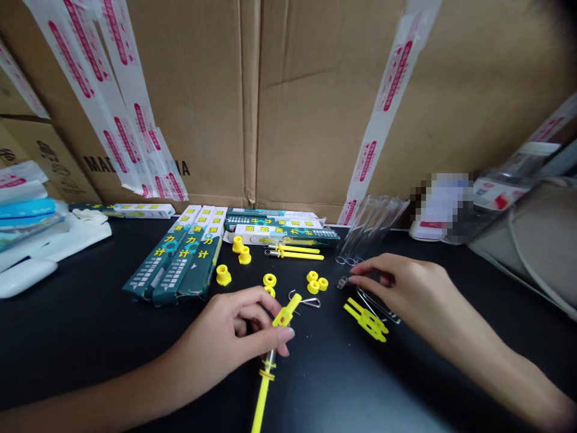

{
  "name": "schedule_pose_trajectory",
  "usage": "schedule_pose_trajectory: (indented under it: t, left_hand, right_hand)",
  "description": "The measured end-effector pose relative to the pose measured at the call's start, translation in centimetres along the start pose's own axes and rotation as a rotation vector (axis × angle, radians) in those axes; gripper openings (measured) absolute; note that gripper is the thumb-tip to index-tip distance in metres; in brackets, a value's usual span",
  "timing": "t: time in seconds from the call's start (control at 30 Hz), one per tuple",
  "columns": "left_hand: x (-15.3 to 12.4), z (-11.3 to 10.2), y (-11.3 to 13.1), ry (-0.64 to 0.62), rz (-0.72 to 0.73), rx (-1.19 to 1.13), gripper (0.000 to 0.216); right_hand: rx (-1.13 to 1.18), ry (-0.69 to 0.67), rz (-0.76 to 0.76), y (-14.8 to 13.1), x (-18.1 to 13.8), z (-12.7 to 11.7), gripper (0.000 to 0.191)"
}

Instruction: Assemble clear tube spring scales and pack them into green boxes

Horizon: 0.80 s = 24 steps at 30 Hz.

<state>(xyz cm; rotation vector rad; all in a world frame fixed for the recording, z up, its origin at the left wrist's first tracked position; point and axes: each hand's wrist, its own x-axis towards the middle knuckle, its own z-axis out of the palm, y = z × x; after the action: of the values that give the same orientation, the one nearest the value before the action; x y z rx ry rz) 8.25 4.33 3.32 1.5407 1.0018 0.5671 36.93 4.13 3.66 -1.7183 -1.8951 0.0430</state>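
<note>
**One yellow rod in hand, most parts loose on the table**

The left hand [229, 337] is closed on a yellow rod [265, 385]. Thumb and fingers pinch it near its flat upper end, and the long shaft, with a metal section just below the grip, runs back toward the person. The right hand [406, 285] lies low over the black table [90, 337] with its fingers curved and drawn narrow. Its fingertips are at a small metal spring [342, 281], but whether they pinch it or only touch it cannot be told.

Just beyond the right fingertips lie the clear tubes [369, 231], empty as far as can be seen. Under that hand's palm side are loose yellow flat pieces [367, 319] and some wire hooks [376, 305]. Between the two hands lie yellow caps [317, 281] and a single metal hook [306, 299].

Beyond the left hand, two yellow rods [295, 251] lie side by side in front of printed boxes [180, 258], and a cardboard carton [293, 90] stands behind.

Judging by this, the work is at an early stage. A few rods look put together, while the tubes, caps and hooks lie apart, not yet joined to anything.
</note>
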Motion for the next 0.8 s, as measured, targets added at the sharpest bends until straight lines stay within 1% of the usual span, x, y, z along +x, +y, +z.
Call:
schedule_pose_trajectory:
  t: [0.1,0.17,0.23,0.27,0.3,0.37,0.43,0.53,0.7,0.8]
  left_hand:
    - [0.0,0.1,0.0,-0.007,-0.019,-0.040,0.031]
    - [-0.1,0.1,0.0,-0.021,-0.042,-0.066,0.032]
    - [-0.2,0.2,0.0,-0.038,-0.055,-0.071,0.032]
    - [-0.3,0.2,-0.1,-0.044,-0.056,-0.065,0.032]
    - [-0.3,0.2,-0.1,-0.050,-0.055,-0.058,0.032]
    - [-0.3,0.2,-0.3,-0.062,-0.054,-0.053,0.031]
    - [-0.3,0.1,-0.4,-0.069,-0.053,-0.054,0.031]
    - [-0.3,0.2,-0.4,-0.075,-0.054,-0.044,0.030]
    - [-0.2,0.4,-0.2,-0.055,-0.052,-0.026,0.028]
    - [-0.2,0.5,-0.2,-0.058,-0.049,-0.035,0.027]
  right_hand:
    - [0.075,0.082,0.036,-1.6,-0.5,0.0,0.014]
    - [0.228,0.078,0.049,-3.0,-1.1,0.4,0.018]
    - [0.668,-0.014,0.123,-4.6,-1.7,0.9,0.020]
    - [0.831,-0.070,0.168,-5.2,-2.0,1.3,0.020]
    - [0.958,-0.107,0.203,-5.8,-2.2,1.6,0.018]
    - [1.102,-0.184,0.250,-6.7,-2.6,2.1,0.014]
    - [1.164,-0.247,0.277,-7.0,-2.9,2.5,0.012]
    - [1.187,-0.311,0.310,-6.9,-3.2,2.9,0.013]
    - [1.198,-0.338,0.334,-6.8,-3.2,3.0,0.015]
    - [1.215,-0.399,0.334,-6.9,-3.3,3.1,0.016]
